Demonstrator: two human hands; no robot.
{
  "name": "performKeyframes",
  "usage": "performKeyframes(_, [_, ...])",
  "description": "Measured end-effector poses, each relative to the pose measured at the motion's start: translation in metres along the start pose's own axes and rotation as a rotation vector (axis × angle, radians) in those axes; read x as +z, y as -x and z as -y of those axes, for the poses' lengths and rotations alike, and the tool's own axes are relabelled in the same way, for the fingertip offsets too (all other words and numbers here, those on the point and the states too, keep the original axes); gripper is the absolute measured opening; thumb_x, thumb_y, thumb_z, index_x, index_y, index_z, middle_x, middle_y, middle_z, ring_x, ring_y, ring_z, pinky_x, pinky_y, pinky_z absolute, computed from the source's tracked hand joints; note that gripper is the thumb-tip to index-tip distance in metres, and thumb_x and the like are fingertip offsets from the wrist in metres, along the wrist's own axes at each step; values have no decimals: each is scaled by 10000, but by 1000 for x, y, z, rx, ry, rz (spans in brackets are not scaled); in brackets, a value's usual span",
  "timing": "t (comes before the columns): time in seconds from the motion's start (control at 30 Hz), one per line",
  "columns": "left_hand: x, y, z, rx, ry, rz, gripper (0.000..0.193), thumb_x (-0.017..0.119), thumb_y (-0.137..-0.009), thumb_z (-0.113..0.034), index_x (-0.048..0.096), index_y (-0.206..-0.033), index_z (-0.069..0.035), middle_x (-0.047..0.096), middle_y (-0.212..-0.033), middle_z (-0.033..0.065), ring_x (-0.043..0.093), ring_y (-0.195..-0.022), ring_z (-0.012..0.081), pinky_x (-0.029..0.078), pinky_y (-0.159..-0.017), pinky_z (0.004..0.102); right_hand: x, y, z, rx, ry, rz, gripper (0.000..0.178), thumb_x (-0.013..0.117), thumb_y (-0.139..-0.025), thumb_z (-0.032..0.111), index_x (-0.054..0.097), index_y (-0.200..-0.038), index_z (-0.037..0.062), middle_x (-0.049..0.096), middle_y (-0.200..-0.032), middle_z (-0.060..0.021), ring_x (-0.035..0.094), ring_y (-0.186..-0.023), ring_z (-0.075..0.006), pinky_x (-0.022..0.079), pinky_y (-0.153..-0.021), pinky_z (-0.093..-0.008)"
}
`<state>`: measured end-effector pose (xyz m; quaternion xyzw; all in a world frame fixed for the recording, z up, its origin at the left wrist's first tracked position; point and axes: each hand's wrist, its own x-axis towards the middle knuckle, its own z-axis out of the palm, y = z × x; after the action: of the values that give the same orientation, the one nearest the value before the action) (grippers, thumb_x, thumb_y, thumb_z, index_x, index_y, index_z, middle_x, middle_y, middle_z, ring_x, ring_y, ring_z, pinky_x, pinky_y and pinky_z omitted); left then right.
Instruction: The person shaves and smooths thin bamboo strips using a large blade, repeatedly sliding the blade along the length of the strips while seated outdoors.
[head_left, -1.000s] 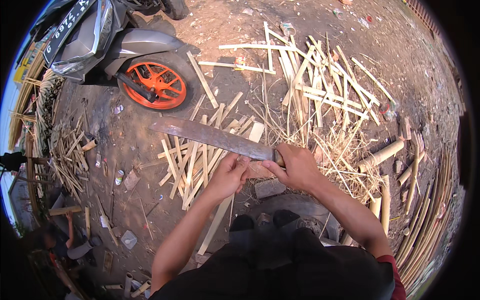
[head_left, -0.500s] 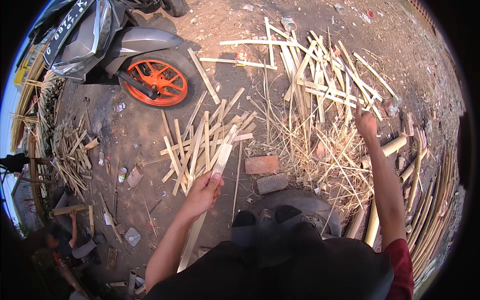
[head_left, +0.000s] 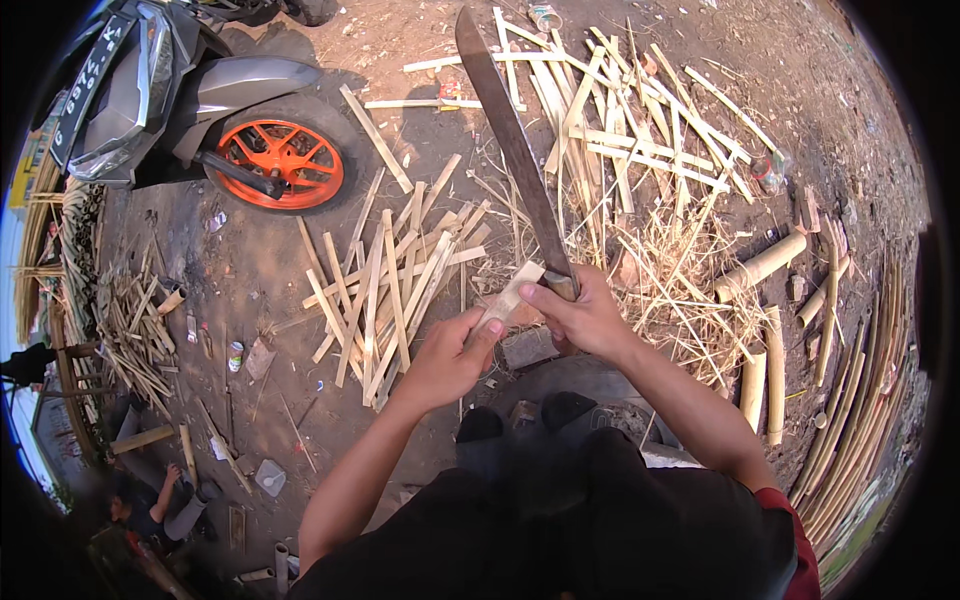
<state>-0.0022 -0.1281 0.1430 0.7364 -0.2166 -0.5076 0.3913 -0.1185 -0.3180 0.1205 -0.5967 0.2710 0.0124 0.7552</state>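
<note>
My left hand (head_left: 452, 358) is closed around a pale bamboo strip (head_left: 513, 293), with one end slanting up towards the right. The strip's lower length is hidden behind my hand and forearm. A machete (head_left: 515, 150) with a long dark blade is gripped by its handle in my right hand (head_left: 592, 318). Its blade points up and slightly left, and my right thumb lies against the strip's upper end. Just beyond my left hand is a heap of split bamboo strips (head_left: 385, 290). A second scattered pile of strips (head_left: 640, 150) lies farther off to the right.
Thin bamboo shavings (head_left: 690, 290) cover the ground right of my hands. Beside them lie cut bamboo poles (head_left: 762, 265) and long bundled canes (head_left: 850, 430). A motorbike's orange front wheel (head_left: 280, 165) stands far left. Another person (head_left: 160, 505) sits lower left. A grey brick (head_left: 530, 348) lies below my hands.
My right hand has come in from the far right to meet my left, and the machete now shows in it. My left hand has moved right and up with a strip.
</note>
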Motion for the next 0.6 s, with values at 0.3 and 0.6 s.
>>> performKeyframes(0.3, [-2,10,111,-132,-145,-130,314,549,-1045,-304,623,-1027,0,655,-734,76,647,-677,134,508,-636,316,-21,-17,-33,113,-202,-165,263,665,-972,186,550,-757,87,486,-580,23,467,-455,-97,382,-436,-266])
performKeyframes(0.6, [-45,-9,55,139,4,-403,305,513,-1071,-236,652,-1029,32,697,-867,93,675,-779,163,532,-709,316,-38,30,-99,429,-162,-272,333,670,-977,244,521,-713,106,478,-570,16,467,-451,-102,384,-423,-282])
